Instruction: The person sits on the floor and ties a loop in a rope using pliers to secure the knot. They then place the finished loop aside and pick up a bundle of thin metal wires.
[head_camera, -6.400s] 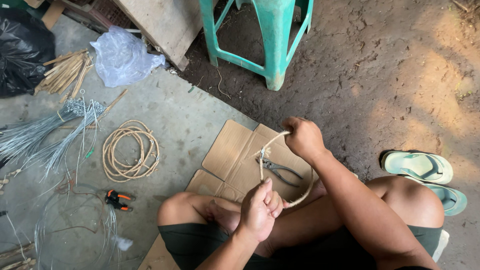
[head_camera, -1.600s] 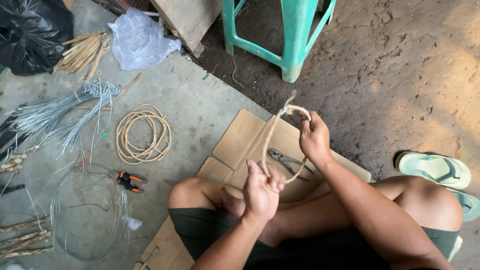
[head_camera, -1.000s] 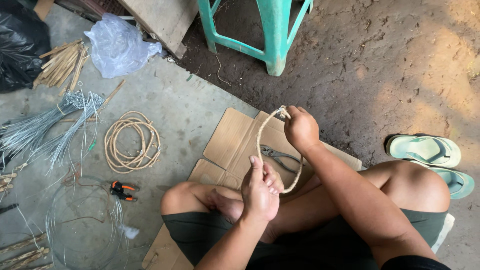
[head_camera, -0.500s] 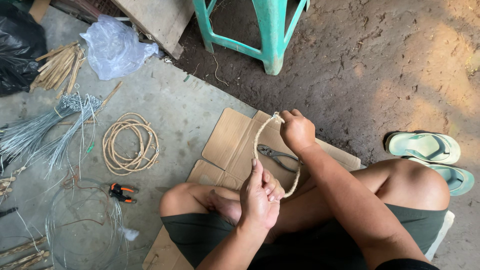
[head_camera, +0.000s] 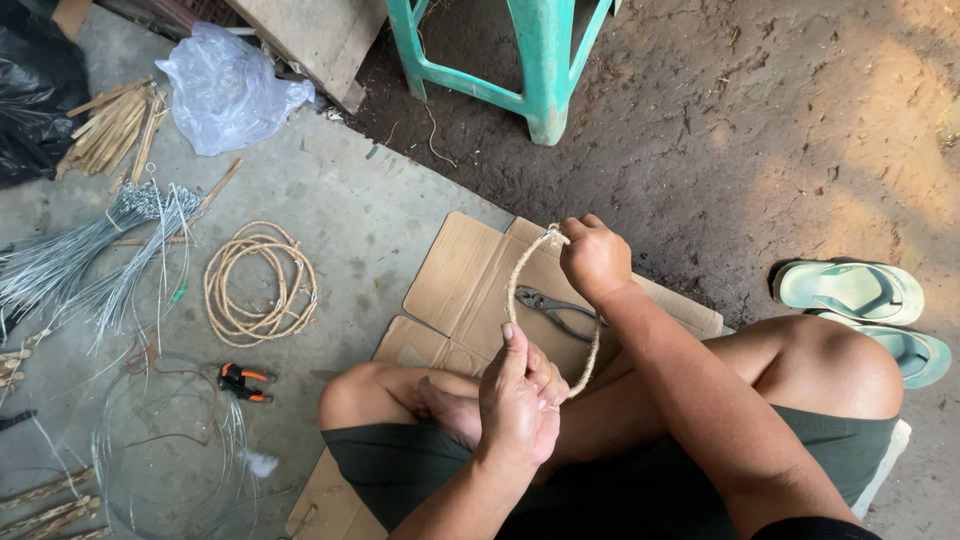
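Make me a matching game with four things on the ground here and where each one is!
Things:
1. pliers
2. coil of rope
3. flip-flops
4. orange-handled cutters

Places:
A. on the dirt beside the person's knee
B. on the flattened cardboard, behind the rope-wrapped ring
C. on the concrete, next to the bundle of wires
D. on the concrete, at the edge of a loose wire hoop

Pairs: 1-B, 2-C, 3-A, 4-D
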